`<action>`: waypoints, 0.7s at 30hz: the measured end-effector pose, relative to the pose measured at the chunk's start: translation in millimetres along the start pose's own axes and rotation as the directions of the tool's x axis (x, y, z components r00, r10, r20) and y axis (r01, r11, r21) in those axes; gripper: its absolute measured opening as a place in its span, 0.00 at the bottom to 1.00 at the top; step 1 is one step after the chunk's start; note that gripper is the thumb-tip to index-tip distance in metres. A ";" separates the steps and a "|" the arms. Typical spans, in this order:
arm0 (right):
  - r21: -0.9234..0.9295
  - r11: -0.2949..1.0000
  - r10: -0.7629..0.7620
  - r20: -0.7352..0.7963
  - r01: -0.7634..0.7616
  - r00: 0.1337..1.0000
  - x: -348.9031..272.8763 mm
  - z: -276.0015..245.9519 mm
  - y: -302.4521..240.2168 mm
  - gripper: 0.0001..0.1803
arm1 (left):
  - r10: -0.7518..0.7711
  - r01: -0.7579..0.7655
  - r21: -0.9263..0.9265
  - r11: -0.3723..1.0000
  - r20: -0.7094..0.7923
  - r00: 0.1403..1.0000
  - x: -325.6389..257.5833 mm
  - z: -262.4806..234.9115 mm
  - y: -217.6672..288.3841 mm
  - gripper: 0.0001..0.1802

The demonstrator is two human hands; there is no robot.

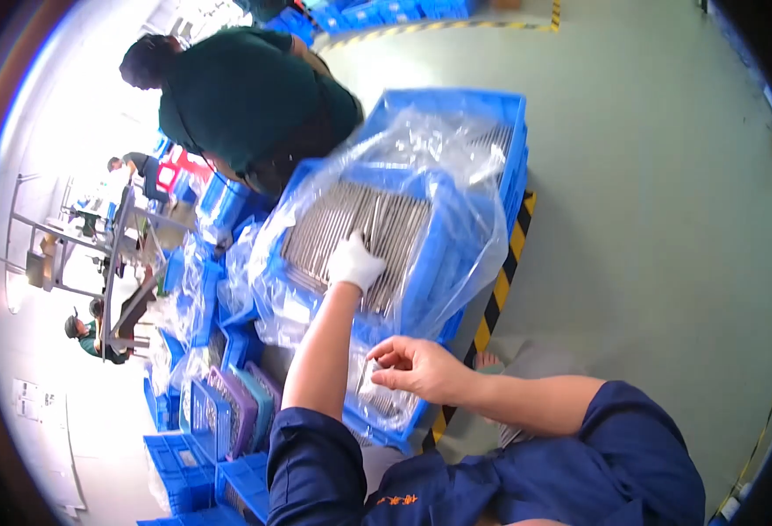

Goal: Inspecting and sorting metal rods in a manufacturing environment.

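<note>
My left hand (pixel 356 263) wears a white glove and reaches into a blue crate (pixel 434 263) lined with a clear plastic bag (pixel 474 237). Its fingertips press down among a layer of thin grey metal rods (pixel 351 219) that fills the crate. Whether it grips any rods is hidden by the glove. My right hand (pixel 414 366) is bare and sits at the crate's near edge, with its fingers pinched on the plastic bag there, over a small bunch of rods (pixel 375 394).
A second blue crate (pixel 491 110) with rods stands behind the first. A person in a dark green shirt (pixel 246 88) bends over more blue crates (pixel 219 202) on the left. Stacked blue trays (pixel 219 421) lie at lower left. Yellow-black floor tape (pixel 498 298) runs beside the crates.
</note>
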State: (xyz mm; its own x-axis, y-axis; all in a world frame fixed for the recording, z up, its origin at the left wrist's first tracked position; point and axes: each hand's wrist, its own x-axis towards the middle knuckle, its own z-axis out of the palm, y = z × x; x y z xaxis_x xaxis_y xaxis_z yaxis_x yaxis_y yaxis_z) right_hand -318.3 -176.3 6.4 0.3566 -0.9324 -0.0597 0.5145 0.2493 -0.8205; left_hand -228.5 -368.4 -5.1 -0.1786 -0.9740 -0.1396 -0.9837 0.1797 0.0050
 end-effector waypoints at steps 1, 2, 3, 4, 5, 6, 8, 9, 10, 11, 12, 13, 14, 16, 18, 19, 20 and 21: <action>-0.019 1.000 -0.019 -0.006 0.019 1.000 1.9 -1.1 3.7 0.17 | 0.010 -0.010 -0.023 1.000 0.011 1.000 2.7 -0.8 -2.0 0.33; -0.032 0.999 -0.040 -0.010 0.040 0.999 1.5 0.0 3.1 0.17 | 0.015 -0.015 0.010 1.000 -0.014 1.000 2.3 -3.4 -0.7 0.30; -0.015 0.999 -0.036 -0.010 0.036 0.999 0.6 0.2 1.8 0.18 | 0.007 -0.007 -0.003 1.000 -0.003 1.000 1.8 -4.1 1.2 0.28; 0.005 1.000 -0.029 -0.011 0.029 1.000 -0.4 -1.0 1.2 0.18 | -0.002 0.002 -0.016 1.000 0.013 1.000 0.8 -3.4 3.4 0.26; -0.033 0.998 -0.045 -0.028 0.044 0.999 0.2 -1.0 1.6 0.19 | -0.048 0.047 -0.050 0.998 -0.007 0.999 -0.6 -0.3 4.0 0.24; -0.037 0.998 -0.060 -0.034 0.059 0.998 0.9 -1.3 0.3 0.19 | -0.055 0.055 -0.068 0.996 -0.003 0.998 0.9 2.1 2.8 0.27; -0.044 0.996 -0.078 -0.040 0.076 0.996 1.8 -2.8 -2.4 0.19 | -0.053 0.053 -0.051 0.997 0.007 0.999 1.5 2.8 0.6 0.25; -0.048 0.995 -0.087 -0.044 0.085 0.995 2.2 -4.0 -2.6 0.19 | -0.013 0.013 -0.012 1.000 0.003 1.000 1.2 1.3 -0.2 0.22; -0.039 0.996 -0.086 -0.052 0.084 0.995 2.1 -4.7 -1.7 0.19 | -0.007 0.007 -0.013 1.000 -0.001 1.000 2.3 0.4 0.7 0.22; -0.030 0.996 -0.084 -0.059 0.082 0.995 3.0 -5.6 -1.6 0.18 | -0.022 0.021 0.030 0.999 0.025 0.999 2.0 -3.6 2.8 0.21; -0.034 0.996 -0.084 -0.058 0.082 0.995 3.1 -6.5 -1.9 0.18 | -0.042 0.038 0.073 0.997 0.053 0.998 0.4 -6.6 3.3 0.19; -0.013 0.997 -0.081 -0.064 0.081 0.995 3.1 -6.9 -1.9 0.17 | -0.032 0.028 0.080 0.996 0.048 0.998 -0.1 -9.7 1.6 0.20; 0.007 0.997 -0.075 -0.063 0.076 0.995 4.0 -5.9 -1.7 0.17 | -0.023 0.023 0.003 1.000 0.029 0.999 -6.0 -19.6 0.7 0.21; 0.057 0.997 -0.055 -0.043 0.057 0.998 7.0 -5.7 1.2 0.16 | -0.008 -0.002 -0.118 0.993 -0.087 0.996 -10.3 -30.1 -14.9 0.23; 0.080 0.996 0.032 0.020 -0.034 0.999 7.7 -2.7 -0.2 0.16 | 0.005 -0.104 -0.360 0.927 -0.266 0.964 -21.1 -49.5 -37.4 0.23; 0.088 0.994 0.068 -0.009 -0.067 0.998 8.4 -2.5 0.5 0.16 | -0.001 -0.197 -0.518 0.832 -0.356 0.935 -31.7 -58.4 -44.0 0.17; 0.143 0.987 0.080 -0.050 -0.073 0.995 9.4 -2.7 2.0 0.17 | -0.033 -0.076 -0.815 0.574 -0.115 0.993 -46.4 -70.2 -53.5 0.13; 0.156 0.980 0.133 -0.073 -0.120 0.988 10.8 -9.0 1.3 0.16 | -0.045 -0.040 -0.962 0.272 -0.054 0.998 -77.2 -87.4 -40.5 0.12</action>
State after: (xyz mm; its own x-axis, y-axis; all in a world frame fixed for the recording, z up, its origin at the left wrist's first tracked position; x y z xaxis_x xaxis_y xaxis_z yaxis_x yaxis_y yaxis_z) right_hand -320.9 -188.4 -0.4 0.3637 -0.9077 -0.2093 0.5831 0.3971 -0.7087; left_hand -176.7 -312.6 92.1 -0.1352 -0.9871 -0.0855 -0.2796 -0.0448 0.9591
